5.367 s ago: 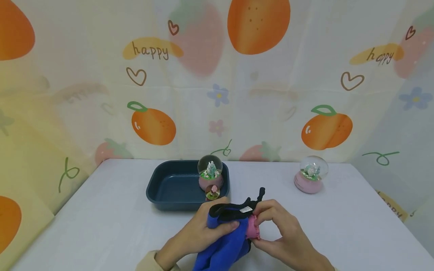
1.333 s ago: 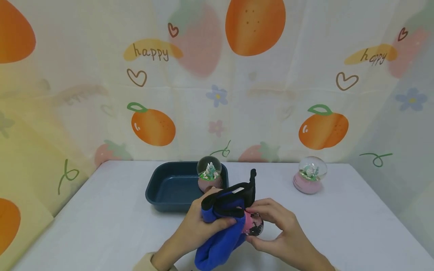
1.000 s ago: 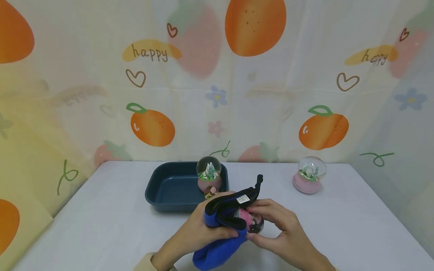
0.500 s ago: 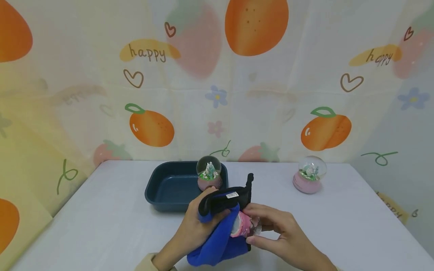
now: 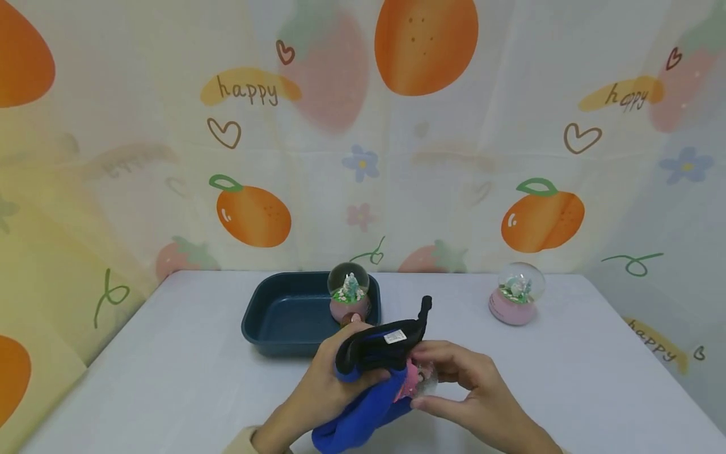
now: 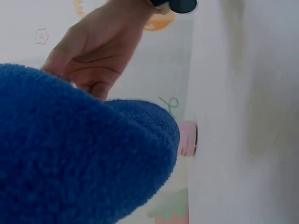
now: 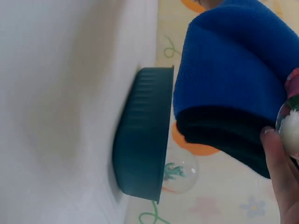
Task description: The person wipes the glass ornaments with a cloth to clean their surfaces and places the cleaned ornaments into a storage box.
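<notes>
Right hand (image 5: 479, 391): fingertips and thumb pinch the glass dome of a small pink-based globe (image 5: 416, 380), held above the white table (image 5: 170, 372) between both hands, its base partly covered by a folded blue cloth (image 5: 365, 413). Left hand (image 5: 329, 381): grips that single cloth, thumb laid across its front. From my distant seat I judge the globe light, rigid and fragile, its dome slick under bare skin; I would favour a hold on the pink base, with only gentle pressure on the glass. I expect the cloth to be soft and floppy, best gripped near its black edging (image 5: 363, 354), where one white label (image 5: 395, 337) shows. Farther out, I count three more globes, making four: one large globe in the tray (image 5: 348, 293), which stands at the right end of one dark tray (image 5: 269, 345); one second small globe (image 5: 352, 319), its base hidden from me behind the left hand; and one large globe on the table (image 5: 515, 299), well apart at right.
</notes>
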`<state>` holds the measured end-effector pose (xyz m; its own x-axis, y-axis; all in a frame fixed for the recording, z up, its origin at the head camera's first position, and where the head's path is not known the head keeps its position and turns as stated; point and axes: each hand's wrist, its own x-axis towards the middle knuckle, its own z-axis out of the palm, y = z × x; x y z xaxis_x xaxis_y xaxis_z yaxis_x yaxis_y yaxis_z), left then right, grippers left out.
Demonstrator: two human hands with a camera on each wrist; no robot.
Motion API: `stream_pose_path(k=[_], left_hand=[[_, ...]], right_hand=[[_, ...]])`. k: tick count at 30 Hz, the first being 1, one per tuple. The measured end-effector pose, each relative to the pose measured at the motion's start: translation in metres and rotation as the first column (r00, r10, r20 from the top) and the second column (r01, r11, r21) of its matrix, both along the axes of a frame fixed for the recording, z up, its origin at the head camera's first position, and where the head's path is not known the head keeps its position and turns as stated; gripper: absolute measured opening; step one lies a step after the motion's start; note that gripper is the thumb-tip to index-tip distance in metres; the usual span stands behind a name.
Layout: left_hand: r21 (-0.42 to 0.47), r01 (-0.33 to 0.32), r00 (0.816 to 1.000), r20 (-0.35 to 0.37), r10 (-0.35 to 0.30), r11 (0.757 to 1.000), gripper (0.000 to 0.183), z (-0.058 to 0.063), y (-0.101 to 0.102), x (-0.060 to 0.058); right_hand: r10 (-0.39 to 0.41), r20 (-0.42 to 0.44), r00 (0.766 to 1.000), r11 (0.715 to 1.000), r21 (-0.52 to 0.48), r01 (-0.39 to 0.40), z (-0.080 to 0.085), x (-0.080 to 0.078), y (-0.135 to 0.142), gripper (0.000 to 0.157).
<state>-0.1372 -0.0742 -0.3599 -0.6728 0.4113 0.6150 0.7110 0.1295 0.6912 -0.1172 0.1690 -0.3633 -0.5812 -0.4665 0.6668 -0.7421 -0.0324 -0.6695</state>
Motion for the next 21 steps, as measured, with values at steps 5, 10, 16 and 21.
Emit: stream_pose_path(k=[5,10,16,21], left_hand=[[0.028,-0.095,0.995,-0.026,0.095,0.995,0.041,-0.002,-0.004,0.002],[0.064,-0.086,0.996,-0.01,0.087,0.994,0.036,0.001,-0.005,0.0],[0.106,-0.031,0.984,0.176,0.012,0.994,0.031,0.003,-0.01,-0.001],[0.057,0.025,0.945,0.324,-0.042,0.998,0.033,0.003,-0.013,0.001]], right_hand=[[0.033,0.056,0.998,0.999,0.002,-0.033,-0.003,0.002,0.003,0.056],[0.026,0.062,0.998,1.0,-0.004,-0.026,0.0,0.002,0.004,0.055],[-0.057,0.029,0.998,0.998,-0.002,0.057,0.003,0.001,0.003,0.055],[-0.133,-0.018,0.991,0.991,-0.004,0.133,0.006,-0.001,0.001,0.057]])
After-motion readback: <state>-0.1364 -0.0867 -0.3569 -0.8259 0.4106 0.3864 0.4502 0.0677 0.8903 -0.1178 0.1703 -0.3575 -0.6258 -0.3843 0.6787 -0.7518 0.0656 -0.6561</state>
